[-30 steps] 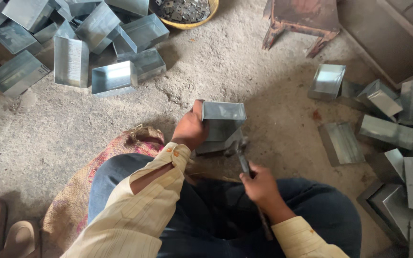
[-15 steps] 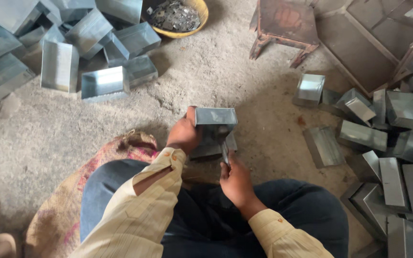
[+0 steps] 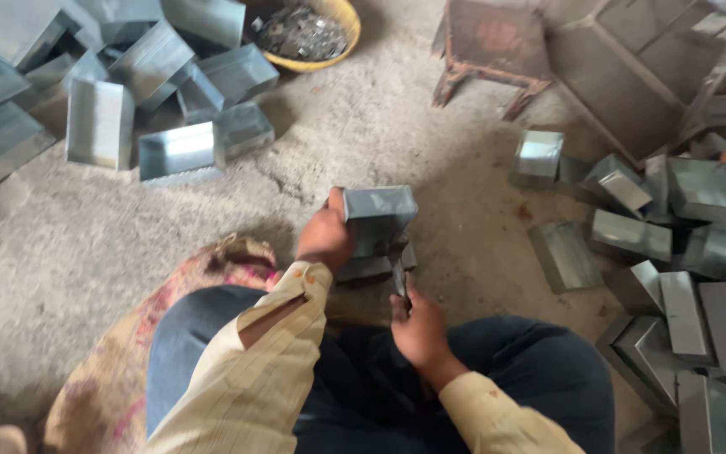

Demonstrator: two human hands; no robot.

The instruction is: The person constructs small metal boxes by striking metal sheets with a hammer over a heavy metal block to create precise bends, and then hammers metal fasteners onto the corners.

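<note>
— What's w/ the hands?
— Left hand (image 3: 323, 240) grips a grey folded sheet-metal box (image 3: 378, 217), held upright over the concrete floor (image 3: 313, 181), btwn the knees. Right hand (image 3: 418, 324) is clenched round a thin dark tool (image 3: 400, 282), tip at the box's base.
— Around?
— Grey metal boxes piled left (image 3: 174, 151) & right (image 3: 632, 235); yellow bowl of scraps (image 3: 306, 32) beyond.

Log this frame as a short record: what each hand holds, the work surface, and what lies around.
left hand: grips a folded sheet-metal box by its left side
right hand: closed on a thin dark tool whose tip is at the box's base
surface: concrete floor
left pile: finished metal boxes
right pile: bent metal pieces
top: yellow bowl of small parts; rusty stand
</note>
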